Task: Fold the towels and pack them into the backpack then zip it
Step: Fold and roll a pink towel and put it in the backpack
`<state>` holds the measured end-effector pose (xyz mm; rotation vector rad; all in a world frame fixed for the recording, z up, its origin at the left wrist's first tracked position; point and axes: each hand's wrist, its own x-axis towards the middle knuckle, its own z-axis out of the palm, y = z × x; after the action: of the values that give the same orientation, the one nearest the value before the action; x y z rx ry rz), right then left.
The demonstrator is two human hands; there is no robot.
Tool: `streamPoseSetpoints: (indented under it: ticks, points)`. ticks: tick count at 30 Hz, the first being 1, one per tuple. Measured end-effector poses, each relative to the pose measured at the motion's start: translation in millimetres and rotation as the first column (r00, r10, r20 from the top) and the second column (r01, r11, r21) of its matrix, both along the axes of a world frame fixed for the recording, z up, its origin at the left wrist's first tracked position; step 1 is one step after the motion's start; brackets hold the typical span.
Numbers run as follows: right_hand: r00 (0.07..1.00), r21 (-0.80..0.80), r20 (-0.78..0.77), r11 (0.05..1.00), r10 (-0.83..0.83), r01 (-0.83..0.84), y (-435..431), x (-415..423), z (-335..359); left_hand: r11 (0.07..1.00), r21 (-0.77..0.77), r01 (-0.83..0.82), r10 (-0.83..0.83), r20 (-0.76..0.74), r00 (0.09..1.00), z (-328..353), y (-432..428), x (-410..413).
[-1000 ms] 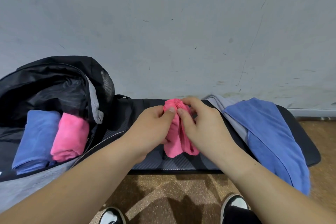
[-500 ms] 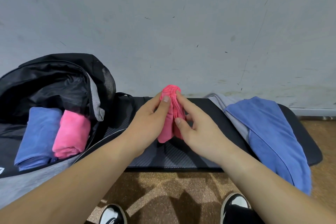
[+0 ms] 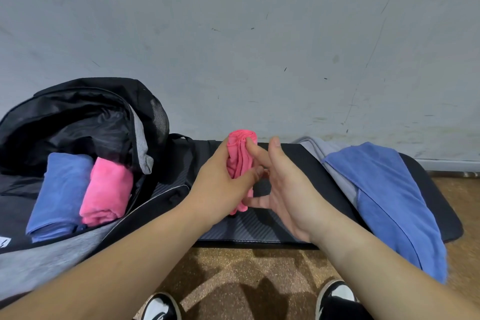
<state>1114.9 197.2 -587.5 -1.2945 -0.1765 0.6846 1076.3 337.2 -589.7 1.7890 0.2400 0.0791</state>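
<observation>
Since the frame half a second ago, the right hand [image 3: 291, 189] has opened and drawn a little back from the roll. Before, its fingers lay flat along the cloth; now they are spread and almost straight, and it holds nothing. Only one fingertip [image 3: 250, 142] touches the top part of the roll, and a lower finger reaches its bottom end. The left hand [image 3: 220, 187] has stayed where it was. It grips the pink rolled towel [image 3: 240, 161] alone, with the fingers curled behind and the thumb pressed across the front. I see the roll standing nearly upright over the black mat [image 3: 259, 228]. If its lower end touches the mat, I cannot tell.

To the left the backpack [image 3: 78, 112] lies wide open, not moved. Inside it a blue folded towel [image 3: 59, 189] and a pink folded towel [image 3: 106, 189] lie side by side and touch each other. On the grey front of the backpack, at the very left edge of the view, there is a small white label [image 3: 4, 241]. It carries a dark mark, but it is cut off and I cannot read it. I find no other writing or brand.

To the right a blue towel [image 3: 384, 197] lies unfolded over the end of the mat, partly on top of a grey towel [image 3: 317, 148], as before. Behind stands a scuffed grey wall [image 3: 259, 47]. Below, on the brown floor [image 3: 246, 267], two black-and-white shoes [image 3: 335, 296] show.
</observation>
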Motion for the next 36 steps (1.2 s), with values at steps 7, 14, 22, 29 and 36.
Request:
streamPoseSetpoints:
  ticks: [7,14,22,29,36]
  points:
    - [0.950,-0.345,0.311,0.933,0.008,0.105,-12,10,15,0.988,0.140,0.060,-0.058,-0.022,0.998,1,15,5]
    - [0.991,-0.204,0.135,0.978,-0.006,0.034,-27,31,0,0.952,0.066,0.300,-0.295,-0.070,0.953,5,16,2]
    - [0.920,-0.183,0.252,0.919,-0.301,0.350,-16,26,-2,0.943,0.154,0.295,-0.268,-0.171,0.948,10,14,-5]
    - [0.868,-0.162,0.065,0.853,-0.492,0.496,-2,18,10,0.911,0.141,0.387,-0.365,-0.156,0.918,34,32,-23]
    - [0.961,-0.109,0.001,0.955,-0.278,0.276,29,-15,41,0.954,-0.017,0.299,-0.299,-0.143,0.944,55,73,-66]
